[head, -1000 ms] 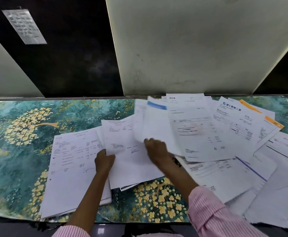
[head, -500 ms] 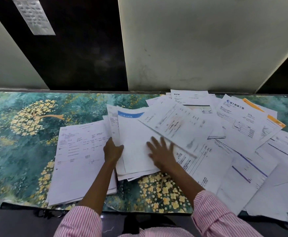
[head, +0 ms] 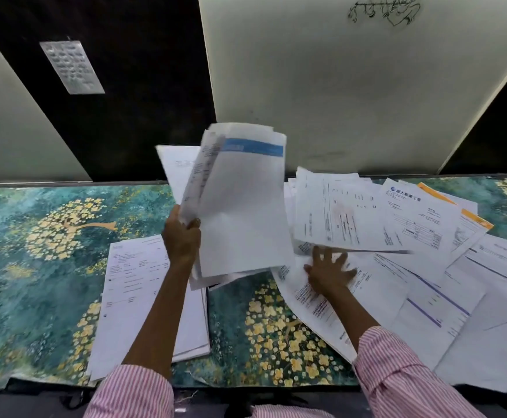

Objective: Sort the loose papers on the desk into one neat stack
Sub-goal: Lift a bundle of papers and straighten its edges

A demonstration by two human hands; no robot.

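My left hand [head: 181,239] grips a bundle of white sheets [head: 240,206] by its left edge and holds it raised and tilted above the desk; the top sheet has a blue band. Below it, at the left, a neat stack of printed papers [head: 134,294] lies flat on the desk. My right hand [head: 329,273] rests flat with spread fingers on the loose papers [head: 412,251], which lie fanned and overlapping over the right half of the desk. Some of those sheets have orange edges [head: 475,220].
The desk top [head: 35,251] has a teal cover with yellow flower patterns. A pale wall panel [head: 351,86] and a dark gap [head: 125,101] rise right behind the desk. The loose sheets hang over the near right edge.
My left hand has lifted the bundle of sheets off the desk and tilted it upright. My right hand has slid to the right onto the loose pile.
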